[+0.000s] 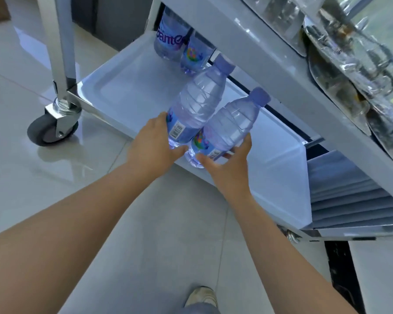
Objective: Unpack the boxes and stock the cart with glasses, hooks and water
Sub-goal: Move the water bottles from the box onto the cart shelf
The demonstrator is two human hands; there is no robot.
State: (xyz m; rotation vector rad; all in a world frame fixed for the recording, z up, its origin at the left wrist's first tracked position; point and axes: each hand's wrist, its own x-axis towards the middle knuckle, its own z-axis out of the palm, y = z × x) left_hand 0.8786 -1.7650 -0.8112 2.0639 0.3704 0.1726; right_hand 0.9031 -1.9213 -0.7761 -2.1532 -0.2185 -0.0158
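Left hand [156,141] & right hand [230,162] each grip a clear purple-capped plastic water bottle [196,105], caps tilted toward cart's steel bottom shelf [127,87], just beyond.

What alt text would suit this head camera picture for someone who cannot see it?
A person's left hand and right hand each hold a water bottle, one beside the other, over the bottom shelf of a wheeled metal cart. Two more bottles stand at the shelf's back.
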